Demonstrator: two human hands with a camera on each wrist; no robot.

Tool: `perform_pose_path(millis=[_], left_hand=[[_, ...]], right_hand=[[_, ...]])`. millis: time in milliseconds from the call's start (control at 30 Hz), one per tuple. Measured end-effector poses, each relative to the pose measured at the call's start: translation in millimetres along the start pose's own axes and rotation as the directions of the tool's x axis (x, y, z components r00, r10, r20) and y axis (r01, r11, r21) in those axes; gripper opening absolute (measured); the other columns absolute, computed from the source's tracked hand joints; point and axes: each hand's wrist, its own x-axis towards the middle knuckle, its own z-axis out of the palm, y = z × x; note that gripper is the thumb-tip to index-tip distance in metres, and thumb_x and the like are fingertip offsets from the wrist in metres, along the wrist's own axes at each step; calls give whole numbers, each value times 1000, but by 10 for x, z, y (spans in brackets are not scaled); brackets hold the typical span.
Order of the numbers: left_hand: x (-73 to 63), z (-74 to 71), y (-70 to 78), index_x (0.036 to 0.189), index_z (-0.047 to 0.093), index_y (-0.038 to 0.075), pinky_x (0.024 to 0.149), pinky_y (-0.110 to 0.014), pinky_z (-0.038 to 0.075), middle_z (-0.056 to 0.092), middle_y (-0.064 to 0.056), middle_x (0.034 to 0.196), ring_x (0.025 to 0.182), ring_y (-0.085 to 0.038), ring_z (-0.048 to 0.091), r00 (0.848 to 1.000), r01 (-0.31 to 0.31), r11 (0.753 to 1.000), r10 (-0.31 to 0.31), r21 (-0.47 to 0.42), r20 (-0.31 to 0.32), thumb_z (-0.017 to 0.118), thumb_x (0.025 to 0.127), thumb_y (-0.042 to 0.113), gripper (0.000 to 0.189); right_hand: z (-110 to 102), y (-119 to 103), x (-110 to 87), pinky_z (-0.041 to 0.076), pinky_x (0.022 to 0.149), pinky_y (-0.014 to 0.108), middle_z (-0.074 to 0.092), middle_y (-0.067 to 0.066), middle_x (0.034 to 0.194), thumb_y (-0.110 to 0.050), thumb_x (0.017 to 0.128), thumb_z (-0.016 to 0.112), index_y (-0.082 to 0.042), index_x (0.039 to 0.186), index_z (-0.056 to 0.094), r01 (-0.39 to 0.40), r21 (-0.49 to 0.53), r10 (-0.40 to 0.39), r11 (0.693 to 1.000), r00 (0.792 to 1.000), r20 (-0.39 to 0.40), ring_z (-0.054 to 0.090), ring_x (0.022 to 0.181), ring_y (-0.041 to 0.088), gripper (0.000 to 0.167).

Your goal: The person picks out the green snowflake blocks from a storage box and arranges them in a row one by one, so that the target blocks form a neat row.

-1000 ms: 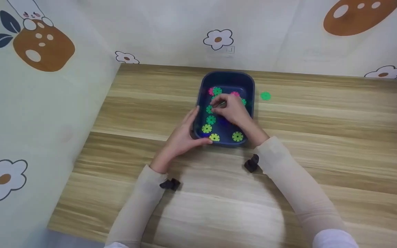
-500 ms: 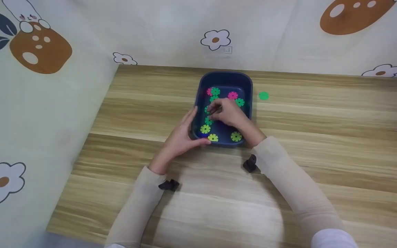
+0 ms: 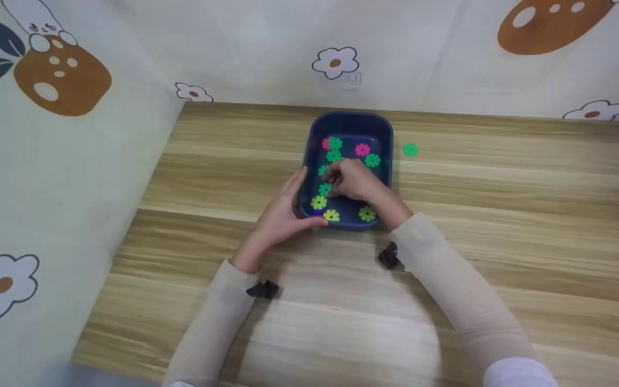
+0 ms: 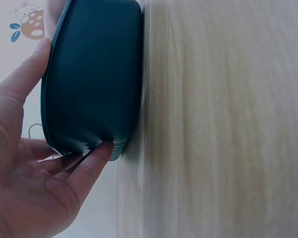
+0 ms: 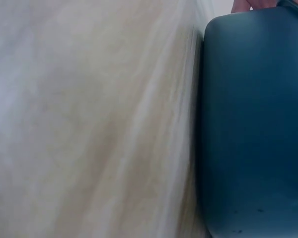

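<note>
A dark blue plastic tub (image 3: 351,119) holds several flat, notched snowflake-type discs, including a green disc (image 3: 372,160), a pink disc (image 3: 362,149) and a yellow disc (image 3: 367,213). My left hand (image 3: 280,215) grips the tub's near-left corner, with the thumb along the near rim and fingers against the left wall; the left wrist view shows the fingers on the outer wall. Inside the tub, my right hand (image 3: 355,180) has curled fingers, thumb beside a green disc (image 3: 324,190) at the left. Whether it pinches a disc is hidden. The right wrist camera sees mainly the tub's outer wall (image 5: 253,119).
On the wooden table (image 3: 503,215), a green disc (image 3: 410,150) lies just right of the tub. A patterned wall (image 3: 266,48) stands behind the table, another at its left. Small black cameras sit at the left cuff (image 3: 263,289) and right cuff (image 3: 389,256).
My right hand has moved nearer and slightly lower inside the tub, uncovering the pink and green discs beyond it. My left hand keeps its place on the tub.
</note>
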Motion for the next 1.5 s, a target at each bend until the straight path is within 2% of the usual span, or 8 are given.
perform_pose_path(millis=[200, 333, 567, 700, 933, 1500], left_hand=[[-4, -8, 14, 155, 16, 10, 112, -40, 25, 18, -16, 158, 141, -27, 23, 1000, -1, 1000, 1, 7, 4, 83, 73, 45, 111], [-8, -9, 22, 156, 17, 11, 112, -42, 26, 17, -18, 158, 141, -28, 24, 1000, 4, 1000, -4, 10, 4, 81, 73, 48, 111], [-2, -4, 20, 156, 17, 12, 112, -42, 26, 19, -16, 158, 141, -28, 23, 1000, 13, 1000, -13, -2, 0, 83, 73, 43, 110], [-2, -5, 25, 156, 17, 13, 112, -41, 26, 19, -14, 158, 141, -27, 24, 1000, 19, 1000, -19, 0, 2, 84, 73, 42, 110], [-10, -10, 31, 156, 16, 14, 112, -41, 25, 18, -17, 158, 141, -27, 23, 1000, 25, 1000, -25, 4, 5, 82, 72, 50, 113], [-3, -3, 17, 156, 17, 13, 112, -42, 26, 18, -14, 158, 142, -27, 22, 1000, 23, 1000, -23, 11, -1, 83, 72, 46, 111]], right_hand=[[14, -10, 9, 53, 76, 32, 67, 7, 95, -1, 81, 76, -5, 106, 72, -10, -68, 12, 998, 1000, 21, 62, 86, 19, 26], [21, -12, 14, 53, 75, 32, 66, 7, 93, 1, 80, 76, -5, 104, 71, -8, -75, 10, 997, 1000, 25, 61, 84, 20, 25], [25, -4, 22, 52, 76, 33, 66, 8, 91, 5, 75, 78, -4, 97, 69, 38, -90, -37, 995, 999, 7, 60, 85, 21, 25], [23, 3, 22, 52, 76, 33, 65, 8, 91, 5, 75, 78, -4, 97, 67, 45, -82, -44, 996, 999, 6, 60, 84, 21, 26], [25, 11, 15, 52, 74, 34, 64, 8, 90, 4, 76, 78, -5, 98, 65, 52, -77, -51, 996, 999, 8, 59, 83, 22, 27], [26, 20, 4, 50, 69, 31, 68, 6, 82, 8, 78, 71, -5, 94, 72, 134, -32, -135, 990, 990, -33, 60, 76, 18, 21]])
